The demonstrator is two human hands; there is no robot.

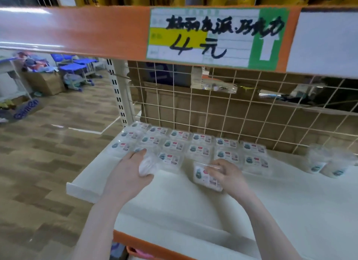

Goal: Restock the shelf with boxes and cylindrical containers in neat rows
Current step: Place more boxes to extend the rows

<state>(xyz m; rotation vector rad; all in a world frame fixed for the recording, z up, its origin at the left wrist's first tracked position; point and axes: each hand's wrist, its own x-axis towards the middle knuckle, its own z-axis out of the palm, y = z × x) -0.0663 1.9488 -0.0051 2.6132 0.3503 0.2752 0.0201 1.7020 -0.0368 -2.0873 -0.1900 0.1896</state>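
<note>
Several clear plastic boxes with blue and red labels lie in rows at the back of the white shelf. My left hand grips a clear box tilted on its side at the front of the left rows. My right hand holds another labelled box, tilted, in front of the middle rows. Clear cylindrical containers stand at the shelf's right.
A wire grid backs the shelf, with cardboard boxes behind it. An orange rail with a price tag runs overhead. The slotted upright post stands at the left. Blue chairs and a cardboard box sit on the wood floor far left.
</note>
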